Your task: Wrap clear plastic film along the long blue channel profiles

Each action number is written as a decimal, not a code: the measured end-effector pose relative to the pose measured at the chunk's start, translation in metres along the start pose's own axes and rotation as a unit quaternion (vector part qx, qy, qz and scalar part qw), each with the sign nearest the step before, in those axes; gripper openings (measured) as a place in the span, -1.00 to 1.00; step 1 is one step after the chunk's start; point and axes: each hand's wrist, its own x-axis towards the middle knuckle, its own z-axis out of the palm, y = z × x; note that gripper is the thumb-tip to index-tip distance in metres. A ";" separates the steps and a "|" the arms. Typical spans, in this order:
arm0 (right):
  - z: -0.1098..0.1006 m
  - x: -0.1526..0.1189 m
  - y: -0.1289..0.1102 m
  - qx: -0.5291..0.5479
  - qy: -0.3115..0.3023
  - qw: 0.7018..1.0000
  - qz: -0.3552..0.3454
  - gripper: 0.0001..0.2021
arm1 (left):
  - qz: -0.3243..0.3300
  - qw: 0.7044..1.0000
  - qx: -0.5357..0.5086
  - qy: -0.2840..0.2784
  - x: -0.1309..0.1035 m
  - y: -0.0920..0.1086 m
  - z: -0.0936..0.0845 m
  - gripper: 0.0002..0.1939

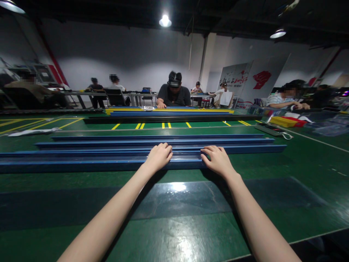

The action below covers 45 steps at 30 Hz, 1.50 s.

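Several long blue channel strips lie side by side across the green table (174,236). The nearest blue channel strip (76,165) runs from the left edge of the view to my right hand. My left hand (159,157) is closed over this strip, fingers curled onto its far side. Around the strip's right end, my right hand (218,159) has its fingers bent over the top and its thumb on the near side. Farther back lie other blue strips (245,148), staggered in length. Nearer to me, a clear flat plastic sheet (180,203) lies under my forearms.
Beyond the strips are a long black strip (174,119) and yellow strips (201,110), where a co-worker (174,92) leans over the table. At right lie a grey tool case (272,130) and a yellow tray (283,121). A white sheet (34,132) lies at left.
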 end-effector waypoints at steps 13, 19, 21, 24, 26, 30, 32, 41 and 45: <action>-0.001 0.001 0.002 -0.021 -0.038 0.995 0.094 -0.67 | -0.005 1.000 -0.009 -0.003 -0.001 0.001 0.001 -0.75; -0.004 0.000 0.000 -0.029 -0.031 0.995 0.087 -0.69 | -0.007 1.000 -0.005 -0.010 -0.001 0.001 0.000 -0.74; -0.004 0.000 -0.002 -0.029 -0.028 0.996 0.084 -0.69 | -0.005 1.000 -0.008 -0.007 -0.001 0.001 0.000 -0.74; -0.002 0.000 -0.010 -0.028 -0.019 0.997 0.072 -0.70 | -0.001 1.000 -0.020 -0.003 -0.001 0.002 -0.002 -0.74; 0.000 0.000 -0.017 -0.027 -0.016 0.998 0.060 -0.70 | 0.002 1.000 -0.029 -0.004 0.000 0.004 -0.003 -0.75; 0.004 0.001 -0.029 -0.022 -0.019 0.999 0.041 -0.68 | 0.021 0.999 -0.043 -0.006 0.001 0.009 -0.006 -0.74; 0.005 0.002 -0.031 -0.023 -0.021 0.999 0.039 -0.67 | 0.043 0.998 -0.050 -0.007 0.001 0.012 -0.006 -0.73; 0.007 0.002 -0.028 -0.010 -0.015 1.000 0.023 -0.66 | 0.105 0.991 -0.086 -0.013 0.002 0.015 -0.003 -0.69; 0.006 0.001 -0.028 0.001 -0.010 1.000 0.018 -0.66 | 0.098 0.990 -0.095 -0.024 0.002 0.011 -0.004 -0.68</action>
